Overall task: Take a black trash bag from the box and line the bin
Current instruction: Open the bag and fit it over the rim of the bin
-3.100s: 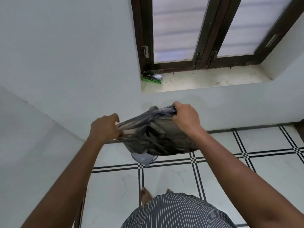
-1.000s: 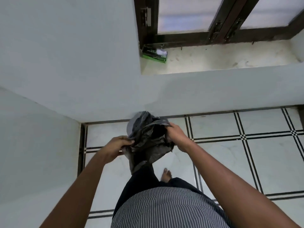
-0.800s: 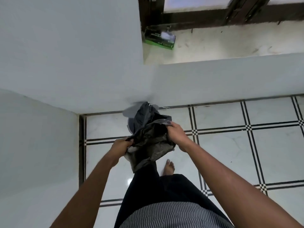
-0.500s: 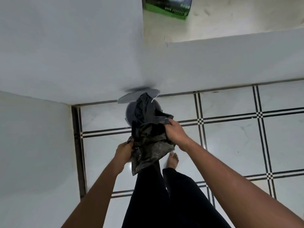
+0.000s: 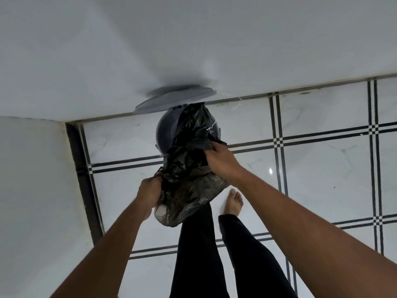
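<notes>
While both hands spread its mouth, trash bag [image 5: 189,168] hangs above bin [image 5: 166,134] | left hand [image 5: 150,190] grips near edge | right hand [image 5: 221,160] pinches far edge | lid [image 5: 174,97] open, ready for lining

The trash bag [image 5: 189,168] is glossy black, the bin [image 5: 165,134] grey, its lid [image 5: 174,97] grey; white floor tiles [image 5: 322,168] carry black double lines; trousers [image 5: 197,254] black.
</notes>
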